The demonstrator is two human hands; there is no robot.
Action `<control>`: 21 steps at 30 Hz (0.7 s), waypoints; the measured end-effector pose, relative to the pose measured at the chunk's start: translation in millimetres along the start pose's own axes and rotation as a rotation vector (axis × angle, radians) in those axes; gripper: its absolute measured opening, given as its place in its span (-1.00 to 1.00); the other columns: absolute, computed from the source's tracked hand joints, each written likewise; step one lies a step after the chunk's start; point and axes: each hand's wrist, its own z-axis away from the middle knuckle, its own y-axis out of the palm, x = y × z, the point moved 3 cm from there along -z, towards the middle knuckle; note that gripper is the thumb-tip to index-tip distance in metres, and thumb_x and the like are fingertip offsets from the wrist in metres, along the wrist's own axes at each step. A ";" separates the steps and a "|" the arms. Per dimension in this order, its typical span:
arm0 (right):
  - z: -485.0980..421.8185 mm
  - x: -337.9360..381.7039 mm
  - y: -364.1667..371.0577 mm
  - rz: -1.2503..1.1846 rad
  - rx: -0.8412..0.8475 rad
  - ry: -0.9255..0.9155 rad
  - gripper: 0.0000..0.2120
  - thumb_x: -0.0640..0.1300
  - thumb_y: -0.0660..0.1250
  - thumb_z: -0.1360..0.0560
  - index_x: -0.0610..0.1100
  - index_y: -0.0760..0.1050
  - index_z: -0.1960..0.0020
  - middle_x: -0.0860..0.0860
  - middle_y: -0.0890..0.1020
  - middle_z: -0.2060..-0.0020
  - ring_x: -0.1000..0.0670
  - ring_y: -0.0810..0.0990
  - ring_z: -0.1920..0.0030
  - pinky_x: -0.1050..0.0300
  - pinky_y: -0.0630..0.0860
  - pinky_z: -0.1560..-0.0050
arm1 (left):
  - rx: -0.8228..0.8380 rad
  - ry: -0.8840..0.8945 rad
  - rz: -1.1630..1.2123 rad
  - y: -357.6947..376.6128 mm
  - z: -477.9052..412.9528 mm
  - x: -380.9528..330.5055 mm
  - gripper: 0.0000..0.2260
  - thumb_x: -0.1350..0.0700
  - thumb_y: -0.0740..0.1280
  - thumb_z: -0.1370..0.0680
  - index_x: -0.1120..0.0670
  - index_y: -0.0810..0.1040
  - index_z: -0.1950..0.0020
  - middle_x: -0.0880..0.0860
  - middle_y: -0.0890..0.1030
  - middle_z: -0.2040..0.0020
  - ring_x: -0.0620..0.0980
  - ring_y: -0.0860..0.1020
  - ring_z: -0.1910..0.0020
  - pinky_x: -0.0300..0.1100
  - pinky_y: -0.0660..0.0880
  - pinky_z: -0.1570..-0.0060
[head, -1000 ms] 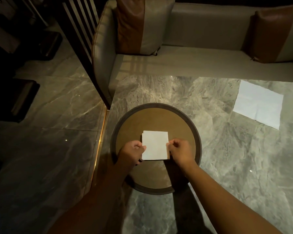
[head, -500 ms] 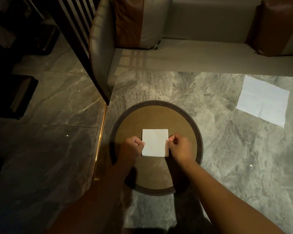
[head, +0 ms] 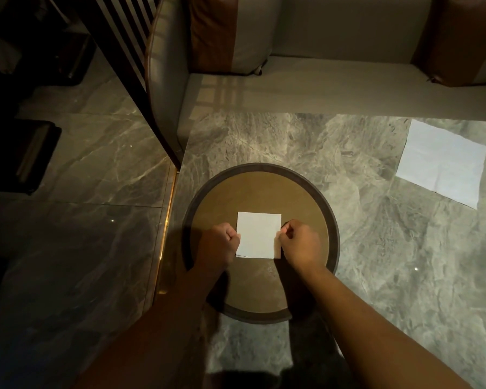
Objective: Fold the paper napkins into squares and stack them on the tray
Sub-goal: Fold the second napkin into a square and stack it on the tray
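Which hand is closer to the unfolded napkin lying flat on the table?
Right. The right hand pinches the right edge of the folded napkin on the tray, below-left of the unfolded napkin; the left hand holds the folded one's left edge, farther off.

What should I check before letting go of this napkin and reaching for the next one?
1. The folded napkin lies inside the tray rim: ok.
2. Its shape looks square: ok.
3. The left hand and right hand are off it: not ok, both pinch its side edges.
4. The next napkin lies flat and unblocked on the table: ok.
5. Stack count under it: cannot tell.
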 end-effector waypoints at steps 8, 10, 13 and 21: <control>-4.6 -0.7 3.3 0.078 -0.013 0.003 -0.87 0.01 0.33 -0.60 0.08 0.45 0.12 0.12 0.55 0.28 0.15 0.50 0.33 0.34 0.32 0.39 | 0.031 -0.036 -0.086 3.9 -4.8 2.6 -0.79 0.13 0.40 -0.57 0.25 0.58 0.19 0.19 0.65 0.22 0.06 0.56 0.27 -0.26 0.39 0.35; -5.4 -0.4 3.8 0.112 -0.006 -0.002 -0.87 0.02 0.33 -0.59 0.09 0.43 0.11 0.12 0.53 0.28 0.17 0.47 0.35 0.36 0.28 0.41 | 0.034 -0.035 -0.144 3.2 -5.7 1.9 -0.77 0.11 0.41 -0.56 0.19 0.53 0.23 0.17 0.63 0.24 0.01 0.52 0.30 -0.28 0.31 0.40; -6.4 -5.9 3.1 0.048 -0.006 -0.029 -0.87 -0.05 0.35 -0.58 0.07 0.41 0.08 0.15 0.53 0.32 0.15 0.51 0.34 0.32 0.34 0.41 | 0.054 -0.007 -0.195 -2.7 -6.8 2.5 -0.72 0.11 0.44 -0.54 0.10 0.38 0.26 0.12 0.54 0.31 0.02 0.49 0.33 -0.21 0.31 0.35; 7.1 -4.3 1.2 0.190 -0.096 -0.509 -0.63 0.03 0.40 -0.53 0.01 0.49 -0.32 -0.03 0.46 -0.31 -0.04 0.46 -0.29 0.05 0.52 -0.24 | 0.009 0.452 -0.561 -11.8 1.8 -7.0 -0.53 0.02 0.53 -0.44 0.08 0.58 -0.32 0.27 0.54 -0.29 0.27 0.53 -0.24 0.09 0.53 -0.14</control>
